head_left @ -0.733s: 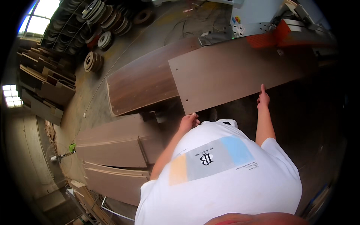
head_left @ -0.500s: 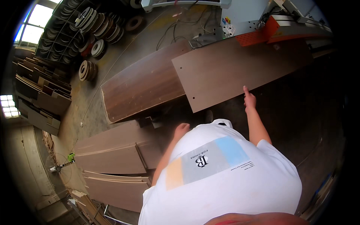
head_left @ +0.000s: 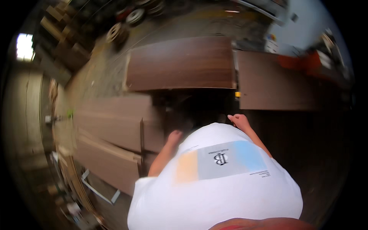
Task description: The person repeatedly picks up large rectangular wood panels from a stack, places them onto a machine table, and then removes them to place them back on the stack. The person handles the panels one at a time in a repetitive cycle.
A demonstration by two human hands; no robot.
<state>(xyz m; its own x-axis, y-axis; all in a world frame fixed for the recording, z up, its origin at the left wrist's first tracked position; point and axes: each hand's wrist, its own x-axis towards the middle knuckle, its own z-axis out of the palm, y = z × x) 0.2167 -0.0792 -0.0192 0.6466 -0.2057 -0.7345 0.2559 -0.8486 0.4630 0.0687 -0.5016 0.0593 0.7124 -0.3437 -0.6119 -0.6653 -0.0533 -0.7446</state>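
My right hand (head_left: 240,120) hangs just in front of my shirt, fingers curled and thumb pointing left, with nothing visible in it. It is apart from the brown panel (head_left: 276,84), which lies flat at the right by an orange machine part (head_left: 303,63). To the left, my left hand (head_left: 175,137) is low beside my body, smeared by motion, its fingers hard to make out. Close to it are stacked brown boards (head_left: 111,115). A dark wood-grain tabletop (head_left: 180,65) stands ahead of me, touched by neither hand.
A narrow gap with a small yellow item (head_left: 237,94) separates the tabletop from the panel. Another board stack (head_left: 107,159) lies at the lower left near a pale metal frame (head_left: 101,191). Round rolls (head_left: 117,33) stand on the floor at the back. A pale machine body (head_left: 303,27) is far right.
My right hand has come off the panel's near edge and moved back toward my body. The panel no longer overlaps the tabletop and sits further right. My view has turned left.
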